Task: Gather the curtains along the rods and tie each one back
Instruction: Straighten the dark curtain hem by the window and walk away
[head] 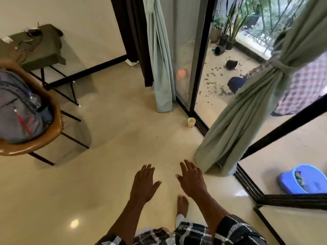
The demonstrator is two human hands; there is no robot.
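Note:
A sage green curtain hangs at the right by the sliding door, bunched and knotted with a tie of its own cloth; its hem pools on the floor. A second, paler green curtain hangs gathered at the door's left side, with a dark brown curtain behind it; the rods are out of frame. My left hand and my right hand, which wears a ring, hover flat over the floor with fingers spread, holding nothing, just left of the tied curtain's hem.
A paper cup stands on the floor by the door track. At left are a brown chair with a grey backpack and a small cloth-covered table. Outside are potted plants, scattered leaves, a person in checked cloth, a blue tub.

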